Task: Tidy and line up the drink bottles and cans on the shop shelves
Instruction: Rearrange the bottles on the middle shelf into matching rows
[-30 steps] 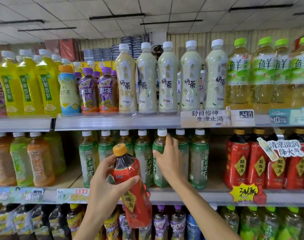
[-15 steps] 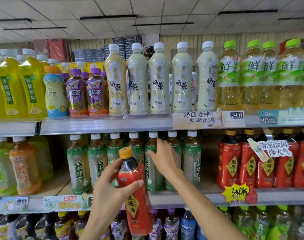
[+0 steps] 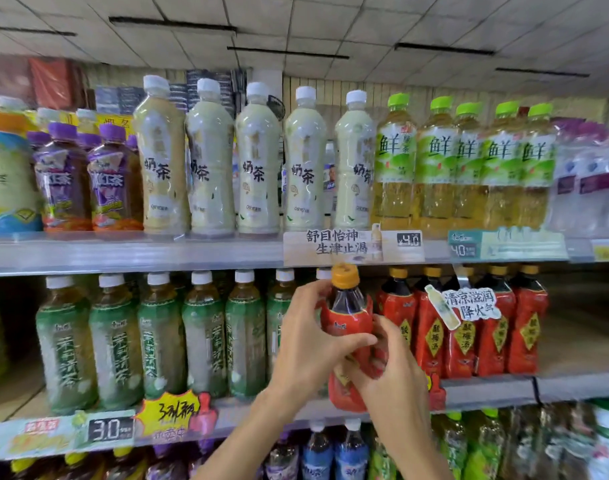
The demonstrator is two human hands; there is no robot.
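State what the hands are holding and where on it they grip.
Both hands grip the red-labelled bottle with the orange cap: the left hand around its upper body below the neck, the right hand lower on the body.

Both forearms are bare to the frame edge — no sleeves, left hand (image 3: pixel 308 344) and right hand (image 3: pixel 395 372) ungloved.

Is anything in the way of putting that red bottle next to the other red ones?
Nothing visible blocks it. Both hands, left hand and right hand, hold the red bottle in front of the shelf edge, just left of the red bottle row.
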